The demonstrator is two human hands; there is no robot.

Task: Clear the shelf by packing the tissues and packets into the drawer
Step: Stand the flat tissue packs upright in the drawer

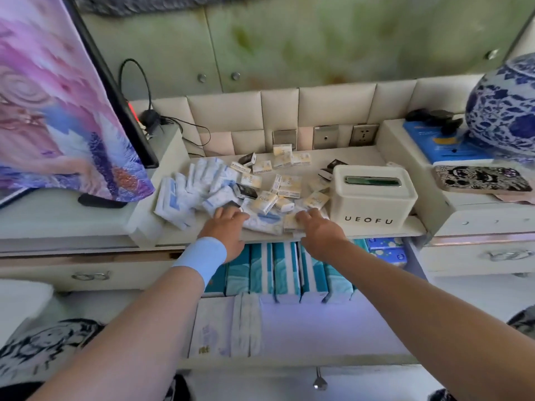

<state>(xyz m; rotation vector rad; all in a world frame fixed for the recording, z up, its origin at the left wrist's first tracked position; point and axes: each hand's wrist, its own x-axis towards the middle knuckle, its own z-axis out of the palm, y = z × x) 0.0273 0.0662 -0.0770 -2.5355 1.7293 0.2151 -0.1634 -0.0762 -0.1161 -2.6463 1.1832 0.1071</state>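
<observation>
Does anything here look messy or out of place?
The small cream-and-yellow packets and white-and-blue soft tissue packs lie jumbled at all angles across the cream shelf, unlike the teal tissue packs standing in a neat row in the open white drawer. Nothing looks spilled or damaged.

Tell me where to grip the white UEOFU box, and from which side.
Grip the UEOFU box below its lid, across front and back, coming from the front: it stands upright, the lid may lift off, and the cabinet wall crowds its right end.

Loose packets (260,183) crowd my shelf (356,157), the white tissue box (373,198) walling its right end; below, my drawer (333,325) offers room at front right.
</observation>
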